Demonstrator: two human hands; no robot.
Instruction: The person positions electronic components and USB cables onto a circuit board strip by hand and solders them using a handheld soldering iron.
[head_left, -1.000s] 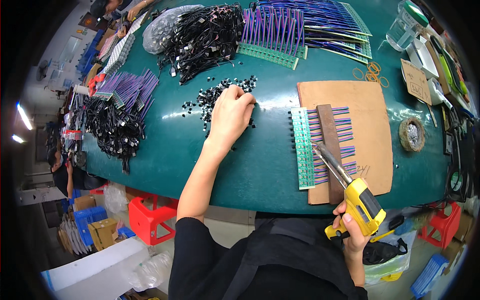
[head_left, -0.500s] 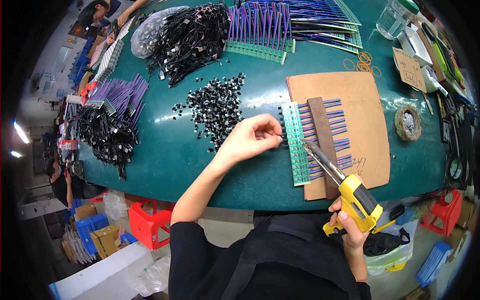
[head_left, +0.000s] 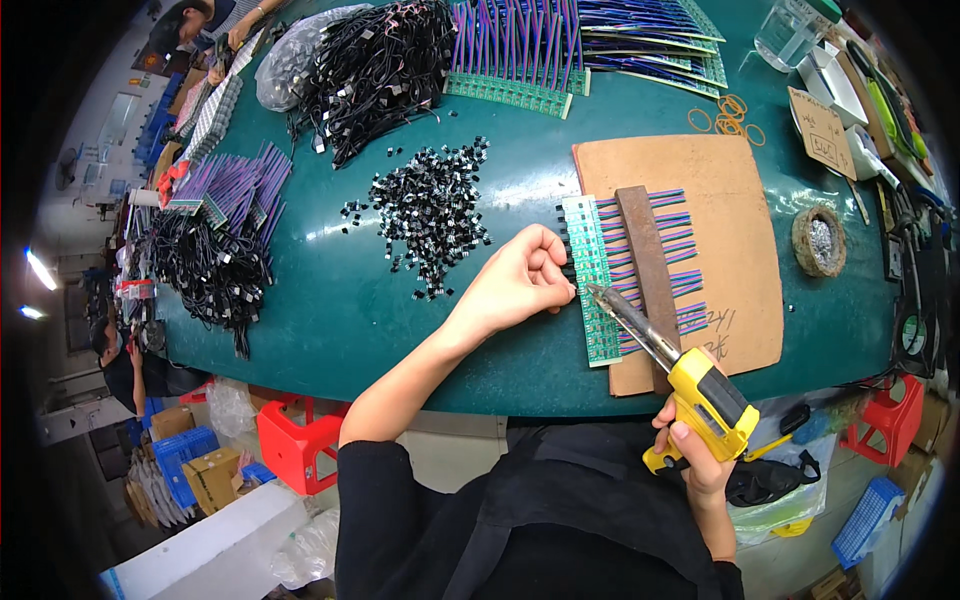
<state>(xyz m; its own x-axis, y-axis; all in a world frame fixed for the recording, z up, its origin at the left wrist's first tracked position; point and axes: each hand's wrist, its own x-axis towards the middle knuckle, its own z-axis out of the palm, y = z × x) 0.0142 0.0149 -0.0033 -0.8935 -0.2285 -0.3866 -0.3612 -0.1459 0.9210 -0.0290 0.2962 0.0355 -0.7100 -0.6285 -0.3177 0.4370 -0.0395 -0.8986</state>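
A green circuit board strip [head_left: 603, 335] lies along the left edge of a cardboard sheet [head_left: 735, 220], with purple, blue and black wires running right from it. Across those wires rests a brown bar [head_left: 645, 250]. Small black parts line the board's upper left edge. My left hand [head_left: 520, 280] is pinched closed right against that edge; whatever sits between its fingertips is hidden. In my right hand [head_left: 695, 455] is a yellow and black soldering gun [head_left: 708, 395], its tip at the board close to my left fingertips.
Left of the board lies a pile of small black parts [head_left: 430, 210]. Black cables [head_left: 380, 80] and wired boards [head_left: 515, 90] fill the far side. At right are rubber bands [head_left: 732, 118], a round dish of silvery material [head_left: 818, 243] and a lidded jar [head_left: 790, 40]. Other people work at left.
My left hand has shifted slightly right and down along the board's edge. The soldering gun's tip has moved a little left and down on the board.
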